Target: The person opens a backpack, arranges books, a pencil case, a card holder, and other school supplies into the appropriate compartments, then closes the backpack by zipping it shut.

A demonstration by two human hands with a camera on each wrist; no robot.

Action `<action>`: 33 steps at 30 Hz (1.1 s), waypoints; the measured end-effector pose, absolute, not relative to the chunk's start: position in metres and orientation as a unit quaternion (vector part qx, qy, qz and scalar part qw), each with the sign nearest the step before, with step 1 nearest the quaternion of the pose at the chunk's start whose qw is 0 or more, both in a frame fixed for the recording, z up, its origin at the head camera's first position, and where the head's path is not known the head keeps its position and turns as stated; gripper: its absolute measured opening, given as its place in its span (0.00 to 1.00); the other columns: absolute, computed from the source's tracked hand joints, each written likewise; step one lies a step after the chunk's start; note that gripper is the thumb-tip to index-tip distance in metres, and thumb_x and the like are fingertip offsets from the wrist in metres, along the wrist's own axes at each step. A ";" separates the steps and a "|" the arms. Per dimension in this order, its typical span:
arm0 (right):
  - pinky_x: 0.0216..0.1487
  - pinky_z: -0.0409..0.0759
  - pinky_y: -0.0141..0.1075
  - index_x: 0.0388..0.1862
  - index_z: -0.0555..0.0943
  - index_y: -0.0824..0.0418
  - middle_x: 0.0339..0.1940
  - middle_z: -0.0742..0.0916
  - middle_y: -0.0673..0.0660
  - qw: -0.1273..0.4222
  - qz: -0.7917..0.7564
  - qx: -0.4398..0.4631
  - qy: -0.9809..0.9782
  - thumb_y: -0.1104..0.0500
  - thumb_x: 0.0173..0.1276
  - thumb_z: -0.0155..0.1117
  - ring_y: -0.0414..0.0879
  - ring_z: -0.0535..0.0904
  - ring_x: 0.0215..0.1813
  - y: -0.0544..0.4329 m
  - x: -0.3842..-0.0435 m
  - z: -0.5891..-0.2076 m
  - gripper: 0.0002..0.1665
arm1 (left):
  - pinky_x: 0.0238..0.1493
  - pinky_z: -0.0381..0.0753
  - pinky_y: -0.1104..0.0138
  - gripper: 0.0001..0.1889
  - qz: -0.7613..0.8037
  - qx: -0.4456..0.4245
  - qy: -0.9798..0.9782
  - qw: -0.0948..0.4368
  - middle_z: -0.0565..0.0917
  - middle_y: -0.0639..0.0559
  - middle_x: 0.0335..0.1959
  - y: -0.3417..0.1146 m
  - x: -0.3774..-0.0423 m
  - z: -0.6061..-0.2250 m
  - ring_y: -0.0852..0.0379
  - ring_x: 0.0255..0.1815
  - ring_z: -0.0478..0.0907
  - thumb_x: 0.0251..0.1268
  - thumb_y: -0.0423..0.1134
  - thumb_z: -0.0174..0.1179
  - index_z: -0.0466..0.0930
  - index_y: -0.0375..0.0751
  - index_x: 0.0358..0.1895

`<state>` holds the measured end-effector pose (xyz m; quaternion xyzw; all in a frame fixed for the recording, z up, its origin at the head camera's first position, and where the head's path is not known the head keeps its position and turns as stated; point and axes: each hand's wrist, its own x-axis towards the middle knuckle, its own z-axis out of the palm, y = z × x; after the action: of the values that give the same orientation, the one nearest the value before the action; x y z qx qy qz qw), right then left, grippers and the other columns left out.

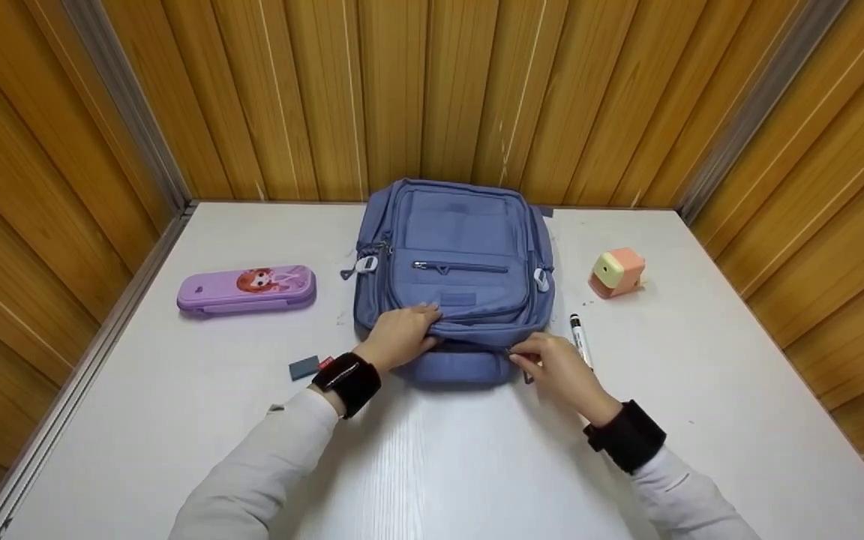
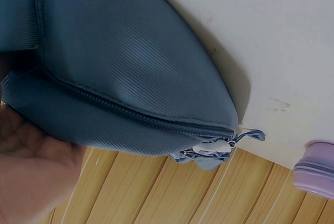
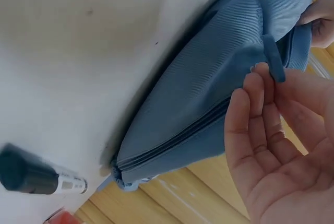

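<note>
A blue backpack (image 1: 456,225) lies front side up, its near end toward me. My left hand (image 1: 400,335) holds the fabric at the left of that near edge, beside a gap in the zipped opening. In the left wrist view the zipper line (image 2: 130,112) runs along the bag's side, away from the hand (image 2: 36,166). At the right of the near edge, my right hand (image 1: 556,367) pinches a zipper pull (image 3: 273,59) between thumb and fingers. Part of the opening beside the pull shows dark.
A purple pencil case (image 1: 248,290) lies to the left, and a small grey-blue block with a red end (image 1: 304,367) sits by my left wrist. To the right are a pink and yellow pencil sharpener (image 1: 617,272) and a black-capped marker (image 1: 580,335). Wood-patterned walls (image 1: 462,97) surround the white table (image 1: 417,480).
</note>
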<state>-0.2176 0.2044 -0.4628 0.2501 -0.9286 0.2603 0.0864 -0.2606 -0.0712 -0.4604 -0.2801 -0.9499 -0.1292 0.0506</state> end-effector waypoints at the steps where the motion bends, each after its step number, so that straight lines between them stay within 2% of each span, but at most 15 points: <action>1: 0.39 0.85 0.36 0.39 0.90 0.66 0.32 0.88 0.56 0.087 0.262 0.251 -0.928 0.65 0.67 0.69 0.45 0.83 0.34 0.202 -0.217 -0.463 0.06 | 0.64 0.83 0.49 0.25 -0.131 -0.281 -0.949 0.050 0.80 0.43 0.69 -0.071 -0.261 -0.461 0.42 0.69 0.80 0.69 0.43 0.65 0.79 0.36 0.66; 5: 0.39 0.84 0.36 0.39 0.90 0.65 0.32 0.88 0.56 0.094 0.265 0.254 -0.925 0.65 0.67 0.70 0.44 0.82 0.34 0.189 -0.215 -0.464 0.06 | 0.64 0.83 0.48 0.25 -0.144 -0.286 -0.946 0.055 0.81 0.41 0.68 -0.071 -0.261 -0.461 0.41 0.68 0.80 0.69 0.43 0.65 0.79 0.35 0.65; 12: 0.46 0.86 0.45 0.36 0.90 0.64 0.33 0.90 0.57 0.132 0.245 0.270 -0.922 0.64 0.66 0.70 0.51 0.87 0.38 0.159 -0.212 -0.464 0.04 | 0.65 0.81 0.47 0.25 -0.163 -0.290 -0.942 0.051 0.80 0.39 0.68 -0.073 -0.260 -0.460 0.39 0.69 0.80 0.69 0.42 0.65 0.79 0.33 0.65; 15: 0.46 0.86 0.45 0.36 0.89 0.64 0.33 0.90 0.57 0.143 0.233 0.273 -0.922 0.63 0.66 0.70 0.52 0.87 0.38 0.146 -0.213 -0.465 0.04 | 0.66 0.80 0.47 0.24 -0.166 -0.289 -0.942 0.048 0.80 0.39 0.68 -0.073 -0.260 -0.460 0.39 0.69 0.79 0.69 0.41 0.65 0.79 0.33 0.65; 20: 0.42 0.84 0.46 0.34 0.88 0.64 0.31 0.88 0.56 0.145 0.213 0.276 -0.926 0.63 0.67 0.70 0.51 0.85 0.35 0.127 -0.214 -0.466 0.04 | 0.67 0.80 0.47 0.24 -0.170 -0.287 -0.942 0.039 0.80 0.38 0.69 -0.073 -0.261 -0.459 0.38 0.69 0.79 0.69 0.40 0.64 0.78 0.33 0.65; 25: 0.43 0.86 0.49 0.35 0.88 0.64 0.32 0.87 0.56 0.126 0.206 0.281 -0.929 0.61 0.68 0.69 0.54 0.86 0.37 0.118 -0.214 -0.464 0.06 | 0.68 0.79 0.47 0.24 -0.171 -0.293 -0.940 0.031 0.79 0.39 0.69 -0.075 -0.261 -0.457 0.39 0.70 0.78 0.70 0.40 0.64 0.78 0.33 0.66; 30: 0.42 0.86 0.44 0.37 0.89 0.63 0.33 0.87 0.54 0.102 0.200 0.292 -0.930 0.60 0.67 0.71 0.49 0.85 0.37 0.125 -0.215 -0.460 0.06 | 0.68 0.79 0.48 0.24 -0.173 -0.296 -0.939 0.024 0.79 0.39 0.69 -0.076 -0.262 -0.456 0.39 0.70 0.78 0.70 0.41 0.64 0.78 0.35 0.66; 33: 0.40 0.86 0.39 0.38 0.89 0.62 0.33 0.87 0.54 0.107 0.203 0.307 -0.924 0.60 0.67 0.71 0.46 0.85 0.35 0.132 -0.218 -0.455 0.06 | 0.68 0.79 0.47 0.24 -0.173 -0.293 -0.940 0.021 0.79 0.39 0.69 -0.077 -0.263 -0.455 0.39 0.70 0.78 0.70 0.41 0.64 0.78 0.35 0.66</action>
<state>-0.2185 0.1318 -0.4550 0.3067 -0.9236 0.2034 0.1075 -0.2631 -0.0767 -0.4552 -0.2926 -0.9403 -0.1725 0.0215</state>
